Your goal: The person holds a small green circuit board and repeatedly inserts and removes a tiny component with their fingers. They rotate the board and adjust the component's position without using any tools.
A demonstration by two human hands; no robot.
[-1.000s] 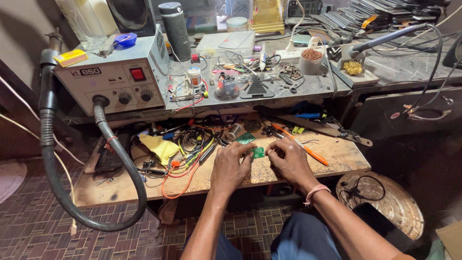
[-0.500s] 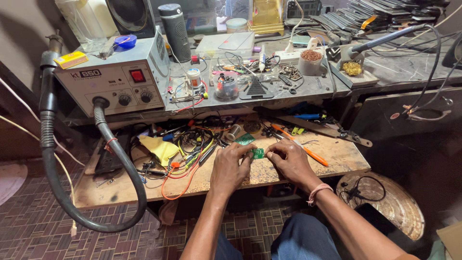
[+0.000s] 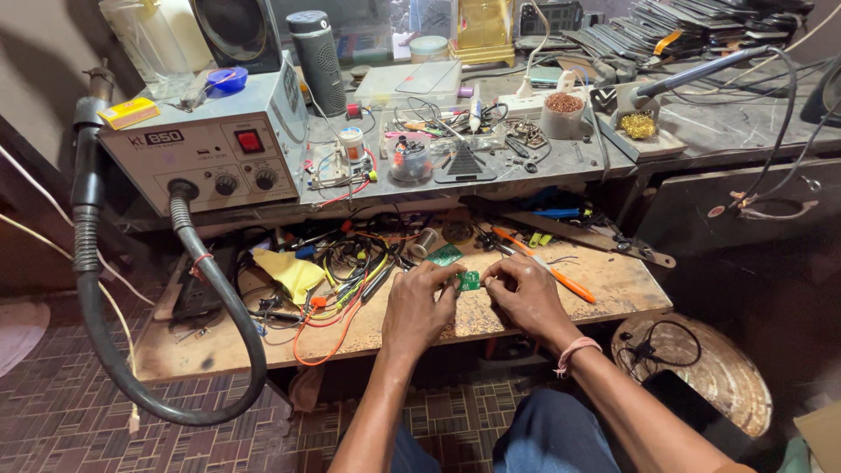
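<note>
A small green circuit board (image 3: 469, 280) sits between my two hands above the wooden pull-out shelf (image 3: 613, 285). My left hand (image 3: 419, 302) pinches its left edge with fingertips. My right hand (image 3: 526, 293) pinches its right edge; a pink band circles that wrist. A second green board (image 3: 445, 256) lies just behind on the shelf. An orange-handled tool (image 3: 552, 271) rests right of my right hand.
A grey hot-air rework station (image 3: 206, 153) with a thick black hose (image 3: 131, 377) stands at left. Tangled wires (image 3: 342, 280), a yellow cloth (image 3: 293, 273) and pliers clutter the shelf. A soldering iron stand (image 3: 644, 123) and parts cover the upper bench. A round stool (image 3: 701, 368) is at right.
Both hands have shifted slightly and drawn closer around the small green board; my right hand moved left toward the left one. Everything else stays put.
</note>
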